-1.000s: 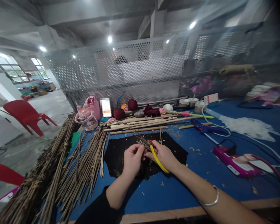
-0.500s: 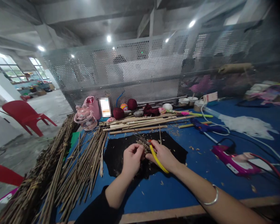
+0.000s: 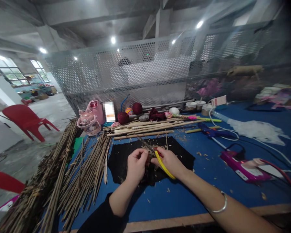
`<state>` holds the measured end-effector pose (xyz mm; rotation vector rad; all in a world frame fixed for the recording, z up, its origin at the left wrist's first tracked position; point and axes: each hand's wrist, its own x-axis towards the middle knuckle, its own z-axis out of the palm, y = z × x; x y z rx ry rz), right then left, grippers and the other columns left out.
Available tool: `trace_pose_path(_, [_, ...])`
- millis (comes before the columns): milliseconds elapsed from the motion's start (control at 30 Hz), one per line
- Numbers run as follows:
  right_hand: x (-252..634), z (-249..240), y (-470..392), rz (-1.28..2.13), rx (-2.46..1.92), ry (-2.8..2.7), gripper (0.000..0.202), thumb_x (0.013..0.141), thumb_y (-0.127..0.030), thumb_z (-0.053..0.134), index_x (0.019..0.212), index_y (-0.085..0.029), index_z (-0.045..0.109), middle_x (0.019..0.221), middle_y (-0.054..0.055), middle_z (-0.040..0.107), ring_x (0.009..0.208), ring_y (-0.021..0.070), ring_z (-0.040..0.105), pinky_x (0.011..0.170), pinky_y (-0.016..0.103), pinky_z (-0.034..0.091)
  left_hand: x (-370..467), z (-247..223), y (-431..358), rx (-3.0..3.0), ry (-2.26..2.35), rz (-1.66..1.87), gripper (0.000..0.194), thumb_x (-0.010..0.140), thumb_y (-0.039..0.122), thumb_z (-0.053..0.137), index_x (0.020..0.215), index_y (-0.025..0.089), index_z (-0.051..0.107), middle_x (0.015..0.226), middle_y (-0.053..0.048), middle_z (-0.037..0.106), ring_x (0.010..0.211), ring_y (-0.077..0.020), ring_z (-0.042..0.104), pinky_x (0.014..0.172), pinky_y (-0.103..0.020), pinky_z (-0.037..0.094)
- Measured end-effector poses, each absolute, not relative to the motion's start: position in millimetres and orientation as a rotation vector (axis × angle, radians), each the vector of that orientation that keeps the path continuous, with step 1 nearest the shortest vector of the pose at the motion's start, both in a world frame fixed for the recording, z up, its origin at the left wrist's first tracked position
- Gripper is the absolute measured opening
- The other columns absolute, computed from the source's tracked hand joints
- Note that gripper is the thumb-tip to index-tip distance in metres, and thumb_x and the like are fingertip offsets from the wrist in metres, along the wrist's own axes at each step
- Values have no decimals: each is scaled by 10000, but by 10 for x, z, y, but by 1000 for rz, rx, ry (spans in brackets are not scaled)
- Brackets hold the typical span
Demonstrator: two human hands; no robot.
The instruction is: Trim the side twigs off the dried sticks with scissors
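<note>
My right hand (image 3: 171,161) is closed round a pair of scissors with a curved yellow handle (image 3: 165,166) and a bit of red near the pivot. Their dark blades (image 3: 145,143) point up and to the left over a heap of short cut stem pieces. My left hand (image 3: 137,163) is just left of the scissors, thumb and fingers pinched together. Whatever it holds is too small or too hidden to make out. Both hands are above a black cloth (image 3: 118,161) strewn with clippings, on a blue tabletop (image 3: 184,200).
Left of the cloth lie many thin dry stalks (image 3: 87,174), with a thicker bundle (image 3: 46,171) along the table's edge. Behind are sticks (image 3: 145,127), dark red yarn balls (image 3: 137,108) and a pink basket (image 3: 89,126). To the right are a blue glue gun (image 3: 210,130), a magenta power strip (image 3: 247,168) and cords.
The scissor blades have swung slightly, and their tips reach a little further up and left. Both hands stay nearly in the same place.
</note>
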<state>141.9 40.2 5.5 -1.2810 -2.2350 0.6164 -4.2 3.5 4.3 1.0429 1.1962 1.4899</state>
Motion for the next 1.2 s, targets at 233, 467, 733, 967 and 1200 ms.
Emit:
trace_pose_path(233, [1413,82,363,566,-1265,-2253,307,691,-439,562,864,-210,454,759,23,594,650,154,548,565,225,359,-41,72,27,1075,1191,1495,236,689,354,590,725,121,605,579,6,549,511,-83,482,499,-188,408])
trace_pose_path(467, [1421,54,397,614,-1257,-2240,256,730,-437,524,821,-201,488,702,12,589,624,152,537,539,222,343,-59,45,32,1062,1196,1484,252,710,380,571,714,128,574,565,14,515,490,-78,472,487,-192,413])
trace_pose_path(733, [1411,80,357,548,-1256,-2275,336,674,-418,592,901,-207,460,802,28,589,691,165,551,581,231,351,-58,38,45,1033,1177,1506,245,695,367,585,756,129,595,586,4,543,503,-89,488,483,-198,421])
trace_pose_path(967, [1411,64,383,538,-1286,-2290,271,720,-451,534,823,-207,479,639,-6,557,570,146,510,503,218,310,-69,61,36,1055,1172,1528,256,703,384,575,709,128,573,564,8,517,499,-86,480,490,-195,424])
trace_pose_path(1200, [1416,87,361,587,-1252,-2281,348,677,-443,586,910,-216,462,781,13,590,674,160,554,578,229,367,-62,85,42,1004,1144,1548,230,715,367,566,729,137,561,568,21,508,489,-77,470,470,-187,423])
